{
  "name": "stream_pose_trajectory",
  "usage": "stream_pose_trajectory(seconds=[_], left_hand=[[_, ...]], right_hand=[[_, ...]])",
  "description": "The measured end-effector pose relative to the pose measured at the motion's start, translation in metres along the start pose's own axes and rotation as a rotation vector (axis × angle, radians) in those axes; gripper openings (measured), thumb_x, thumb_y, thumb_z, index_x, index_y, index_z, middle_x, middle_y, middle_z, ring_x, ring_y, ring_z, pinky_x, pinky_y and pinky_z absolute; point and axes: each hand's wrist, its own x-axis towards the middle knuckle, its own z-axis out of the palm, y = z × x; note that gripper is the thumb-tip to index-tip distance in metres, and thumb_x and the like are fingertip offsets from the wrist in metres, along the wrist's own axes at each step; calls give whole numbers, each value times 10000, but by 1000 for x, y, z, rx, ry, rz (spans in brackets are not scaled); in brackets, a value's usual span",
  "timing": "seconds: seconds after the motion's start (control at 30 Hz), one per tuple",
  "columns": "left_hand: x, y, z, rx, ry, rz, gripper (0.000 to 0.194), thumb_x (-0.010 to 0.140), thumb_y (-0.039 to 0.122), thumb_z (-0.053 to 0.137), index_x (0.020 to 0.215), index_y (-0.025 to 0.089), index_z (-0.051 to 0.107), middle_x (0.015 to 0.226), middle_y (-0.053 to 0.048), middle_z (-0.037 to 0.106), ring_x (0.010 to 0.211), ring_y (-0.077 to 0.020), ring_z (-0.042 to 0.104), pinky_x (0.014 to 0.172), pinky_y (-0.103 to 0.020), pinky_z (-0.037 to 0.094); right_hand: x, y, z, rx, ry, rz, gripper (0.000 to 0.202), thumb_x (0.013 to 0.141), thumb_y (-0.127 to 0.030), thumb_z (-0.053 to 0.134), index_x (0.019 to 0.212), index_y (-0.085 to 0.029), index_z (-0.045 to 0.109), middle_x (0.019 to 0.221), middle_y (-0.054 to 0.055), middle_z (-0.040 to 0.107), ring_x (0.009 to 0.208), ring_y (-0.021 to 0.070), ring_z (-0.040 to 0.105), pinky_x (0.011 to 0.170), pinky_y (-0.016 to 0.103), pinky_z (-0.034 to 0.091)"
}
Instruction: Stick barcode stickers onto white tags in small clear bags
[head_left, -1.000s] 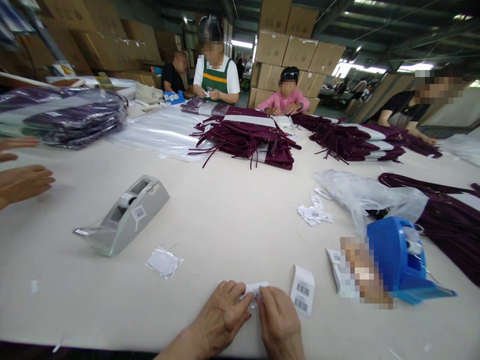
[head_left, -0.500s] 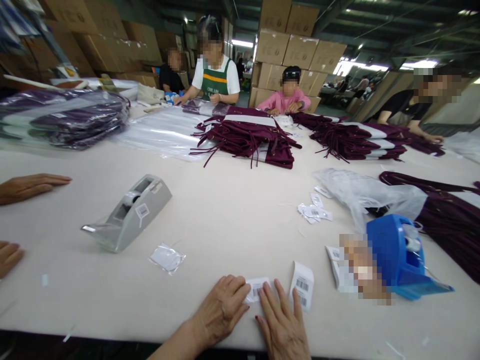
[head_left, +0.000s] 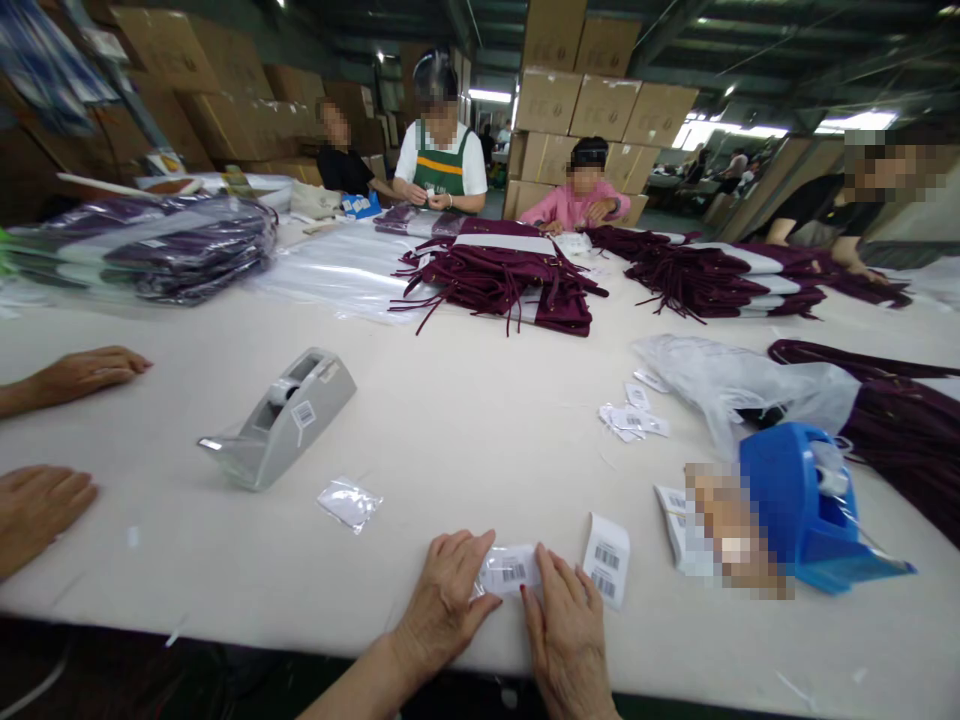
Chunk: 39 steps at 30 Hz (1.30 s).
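Observation:
My left hand (head_left: 445, 598) and my right hand (head_left: 566, 630) rest side by side on the white table (head_left: 465, 420) near its front edge. Between their fingertips lies a small clear bag with a barcode label (head_left: 510, 570); both hands press on it, the left thumb on its lower edge, the right fingers flat beside it. A curled white barcode tag (head_left: 606, 560) stands just right of my right hand. A small empty-looking clear bag (head_left: 349, 502) lies to the left of my left hand.
A grey tape dispenser (head_left: 281, 418) sits left of centre, a blue one (head_left: 806, 510) at right beside a crumpled plastic bag (head_left: 742, 385) and loose labels (head_left: 631, 420). Maroon garments (head_left: 502, 275) are piled further back. A co-worker's hands (head_left: 45, 500) rest at left; several people work at the far side.
My hands went from pinching the label bag together to lying flatter on the table with the bag spread between them. The co-worker's hands at left came down onto the table.

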Motion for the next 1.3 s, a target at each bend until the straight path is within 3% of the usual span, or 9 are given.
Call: stream_pose_trajectory(seconds=[0.27,0.4,0.5,0.6,0.7,0.83,0.93,1.1,1.3], left_hand=[[2,1,1,-35,54,13,465,791,248,558,1220,130,425,997,-113,644,918,-250,573,778,-407,490],[0,-3,1,-83,0,-26,498,778,250,573,1242,151,423,1034,-108,636,953,-249,571,807,-411,496],[-6,-10,-12,-110,-51,-108,615,727,344,641,1266,159,410,1123,-132,597,1018,-269,552,866,-438,471],[-13,-16,-33,-70,-62,-251,574,654,339,700,1165,170,499,1111,-127,594,1015,-286,542,854,-454,464],[-15,-14,-50,-49,-133,-387,352,621,248,700,945,181,581,969,-81,618,904,-259,556,774,-416,475],[-8,-6,-56,-40,-265,-508,116,661,162,601,769,175,561,828,-40,586,816,-222,528,726,-374,430],[0,-7,-59,-81,-340,-561,157,628,115,560,778,163,553,838,-37,579,826,-211,522,741,-355,403],[10,-17,-64,-236,-442,-565,386,595,71,529,956,190,594,874,-19,583,823,-179,530,752,-308,390],[16,-18,-57,-287,-425,-507,88,669,145,525,619,174,590,744,-4,576,776,-163,518,739,-295,353]], right_hand=[[-3,-21,11,207,-15,6,517,911,-244,391,1386,-120,229,1154,136,593,1038,239,547,887,427,404],[2,-18,14,328,-15,72,439,898,-250,415,1322,-170,332,1072,101,631,966,219,584,814,379,468],[11,-11,13,333,-8,156,338,886,-290,429,1207,-188,458,1052,96,623,945,216,584,781,355,481],[23,-10,10,330,-118,134,323,825,-292,516,1135,-201,521,1041,81,613,950,224,569,786,358,469],[39,-16,4,340,-291,130,315,735,-233,595,1048,-230,566,1007,55,604,935,226,550,767,353,448],[60,-24,-4,367,-491,175,194,661,-152,614,831,-236,577,912,15,588,870,206,528,726,322,408],[70,-24,-6,391,-601,198,172,626,-131,610,765,-211,548,853,8,583,819,199,517,704,312,378],[70,-20,-9,524,-748,348,118,656,-137,541,744,-213,519,728,-8,585,744,185,521,639,273,356],[65,-7,-13,782,-726,443,104,659,-170,535,751,-211,510,701,-24,567,698,158,504,631,259,350]])
